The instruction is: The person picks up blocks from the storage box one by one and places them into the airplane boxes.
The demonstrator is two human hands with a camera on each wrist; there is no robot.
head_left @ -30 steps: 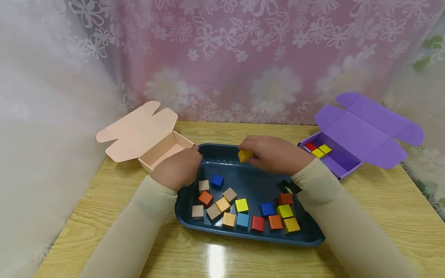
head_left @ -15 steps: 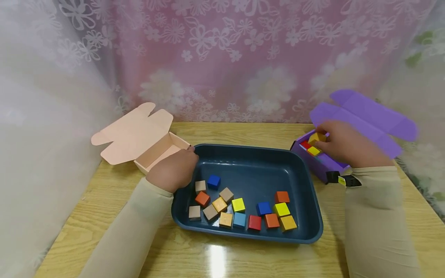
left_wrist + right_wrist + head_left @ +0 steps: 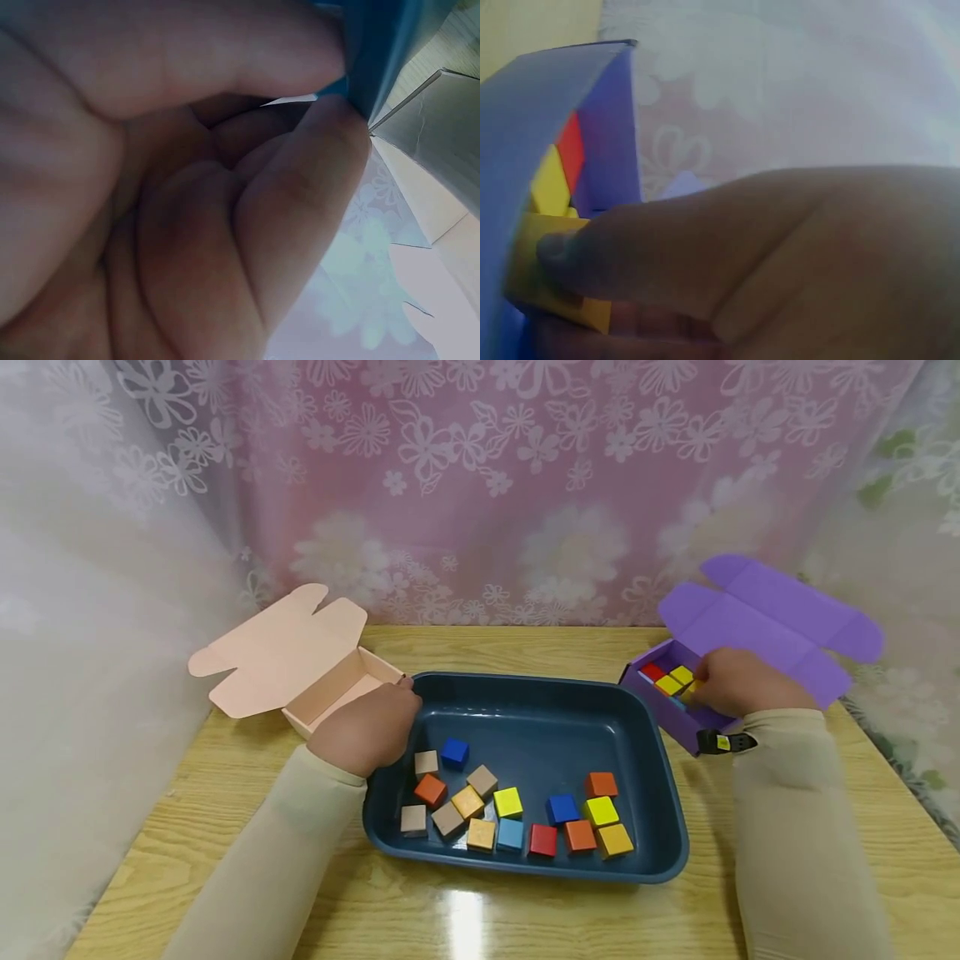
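Note:
My right hand (image 3: 738,681) reaches into the purple box (image 3: 678,735) and pinches a dark yellow cube (image 3: 536,247) between thumb and fingers. Beside that cube in the box lie a red cube (image 3: 652,672), two yellow cubes (image 3: 667,685) and a partly hidden blue one. On the left, my left hand (image 3: 367,727) grips the rim of the dark blue tray (image 3: 382,52) at its back left corner, thumb and finger pinching the edge. Inside the tray (image 3: 525,681) several cubes lie along the front, among them a bright yellow cube (image 3: 507,802) and a red cube (image 3: 543,841).
An open peach box (image 3: 341,681) stands left of the tray, its lid folded back and its front hidden behind my left hand. The purple lid (image 3: 757,618) leans back behind my right hand. A pink floral curtain (image 3: 465,502) hangs behind the wooden table (image 3: 480,647).
My right hand has carried the dark yellow cube from over the tray to the purple box and lowered it inside. My left hand keeps its grip on the tray rim.

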